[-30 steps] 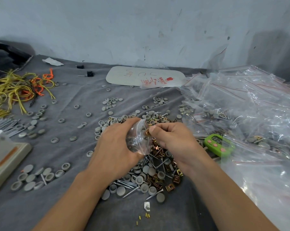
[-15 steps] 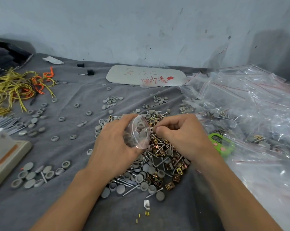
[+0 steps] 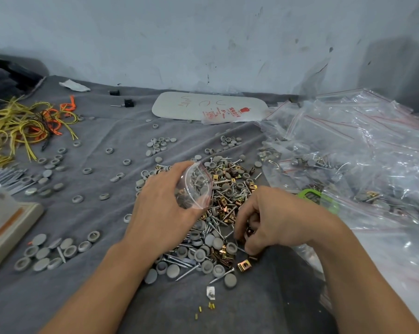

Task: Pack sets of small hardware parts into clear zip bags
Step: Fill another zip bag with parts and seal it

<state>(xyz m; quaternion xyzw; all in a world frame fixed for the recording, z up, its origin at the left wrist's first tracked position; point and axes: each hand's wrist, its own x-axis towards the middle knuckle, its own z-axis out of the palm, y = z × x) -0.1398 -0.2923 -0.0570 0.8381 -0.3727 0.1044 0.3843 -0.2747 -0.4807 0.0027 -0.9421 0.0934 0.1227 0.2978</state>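
Note:
My left hand (image 3: 162,206) grips a small clear zip bag (image 3: 195,186) with its mouth held open toward the right; a few screws and caps show inside it. Beneath and in front lies a mixed pile of hardware (image 3: 213,235): grey round caps, silver screws and brass clips. My right hand (image 3: 273,218) is down on the near right side of that pile, fingers curled and pinching brass clips (image 3: 249,231). One loose brass clip (image 3: 244,265) lies just below the fingers.
A heap of clear zip bags (image 3: 362,150), some filled, covers the right side, with a green timer (image 3: 317,198) half buried in it. Loose grey caps (image 3: 56,251) dot the grey cloth at left. Yellow and orange wires (image 3: 22,126) lie far left; a white sheet (image 3: 208,106) lies at the back.
My right hand left the bag's mouth and dropped toward me onto the pile, where it now pinches clips. The left hand kept the bag open, shifting slightly.

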